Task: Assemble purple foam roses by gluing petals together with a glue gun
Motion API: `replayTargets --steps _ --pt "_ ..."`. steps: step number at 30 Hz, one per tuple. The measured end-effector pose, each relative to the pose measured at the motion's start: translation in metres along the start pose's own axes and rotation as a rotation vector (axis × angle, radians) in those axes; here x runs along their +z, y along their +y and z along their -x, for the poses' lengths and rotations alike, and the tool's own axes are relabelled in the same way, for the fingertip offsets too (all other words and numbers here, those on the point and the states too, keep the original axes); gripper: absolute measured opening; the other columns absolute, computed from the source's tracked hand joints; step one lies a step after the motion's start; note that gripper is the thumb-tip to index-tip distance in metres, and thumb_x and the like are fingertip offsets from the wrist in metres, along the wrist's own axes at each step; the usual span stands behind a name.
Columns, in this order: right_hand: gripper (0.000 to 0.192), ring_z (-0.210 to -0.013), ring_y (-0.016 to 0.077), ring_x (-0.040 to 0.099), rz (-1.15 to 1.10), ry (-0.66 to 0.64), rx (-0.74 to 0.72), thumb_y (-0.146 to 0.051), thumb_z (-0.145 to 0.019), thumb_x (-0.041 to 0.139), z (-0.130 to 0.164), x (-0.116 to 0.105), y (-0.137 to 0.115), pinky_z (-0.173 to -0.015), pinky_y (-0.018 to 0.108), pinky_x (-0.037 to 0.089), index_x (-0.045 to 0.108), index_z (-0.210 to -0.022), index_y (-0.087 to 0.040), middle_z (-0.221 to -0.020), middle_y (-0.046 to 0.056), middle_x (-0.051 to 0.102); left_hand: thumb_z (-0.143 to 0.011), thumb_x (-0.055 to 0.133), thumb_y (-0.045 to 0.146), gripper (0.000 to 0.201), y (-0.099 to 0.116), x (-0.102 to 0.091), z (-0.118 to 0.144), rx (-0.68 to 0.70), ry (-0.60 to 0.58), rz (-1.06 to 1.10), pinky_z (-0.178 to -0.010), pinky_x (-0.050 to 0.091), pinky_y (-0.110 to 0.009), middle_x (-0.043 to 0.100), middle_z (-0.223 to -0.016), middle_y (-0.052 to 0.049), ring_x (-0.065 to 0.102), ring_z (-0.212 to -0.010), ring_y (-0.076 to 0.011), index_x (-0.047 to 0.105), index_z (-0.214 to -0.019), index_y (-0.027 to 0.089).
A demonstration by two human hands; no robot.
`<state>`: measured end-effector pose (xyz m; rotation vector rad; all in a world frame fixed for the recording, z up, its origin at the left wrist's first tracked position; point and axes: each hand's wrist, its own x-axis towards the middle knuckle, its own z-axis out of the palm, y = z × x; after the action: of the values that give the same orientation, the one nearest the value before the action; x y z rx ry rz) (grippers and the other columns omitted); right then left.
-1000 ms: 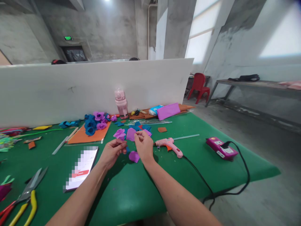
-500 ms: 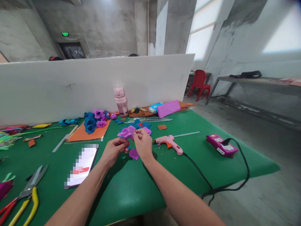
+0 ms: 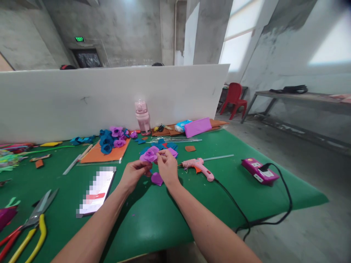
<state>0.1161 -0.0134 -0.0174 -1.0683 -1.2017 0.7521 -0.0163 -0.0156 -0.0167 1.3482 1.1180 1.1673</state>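
Both my hands meet over the middle of the green table (image 3: 164, 226). My left hand (image 3: 133, 174) pinches the base of a purple foam flower (image 3: 149, 154) from below. My right hand (image 3: 167, 167) presses a purple petal against the flower's right side with thumb and fingers. A loose purple petal (image 3: 157, 178) lies on the table just under my hands. More blue and purple petal pieces (image 3: 168, 147) lie right behind the flower. A pink glue gun (image 3: 197, 167) rests to the right of my right hand.
Finished blue and purple flowers (image 3: 111, 138) sit on an orange sheet (image 3: 98, 156). A phone (image 3: 95, 190) lies at the left, scissors (image 3: 37, 212) and yellow pliers (image 3: 26, 241) further left. A pink bottle (image 3: 142, 117), a purple power strip (image 3: 260, 171) with a black cable and a white divider board (image 3: 82, 98) stand around.
My right hand has brought the purple petal in against the flower held by my left hand; both hands stay in the same place over the table.
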Motion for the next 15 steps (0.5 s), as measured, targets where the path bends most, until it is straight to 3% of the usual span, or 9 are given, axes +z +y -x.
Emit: replayTargets --steps 10,15 --pt "0.013 -0.059 0.0153 0.062 -0.098 -0.034 0.033 -0.031 -0.079 0.05 0.0017 0.0008 -0.0013 -0.056 0.024 0.045 0.053 -0.08 -0.019 -0.066 0.0 0.065 -0.059 0.072 0.027 0.02 0.0025 0.001 0.0015 0.008 0.027 -0.03 -0.056 0.044 -0.027 0.062 -0.052 -0.002 0.054 -0.049 -0.0126 0.07 -0.073 0.013" --pt "0.021 -0.057 0.0143 0.057 -0.179 -0.066 0.07 -0.035 -0.081 0.049 0.0015 0.003 0.0043 -0.056 0.024 0.045 0.057 -0.091 -0.018 -0.061 -0.002 0.062 -0.06 0.07 0.028 0.019 0.0023 0.0008 0.001 0.04 0.036 -0.066 -0.056 0.043 -0.026 0.062 -0.053 -0.002 0.053 -0.049 -0.012 0.071 -0.072 0.013"
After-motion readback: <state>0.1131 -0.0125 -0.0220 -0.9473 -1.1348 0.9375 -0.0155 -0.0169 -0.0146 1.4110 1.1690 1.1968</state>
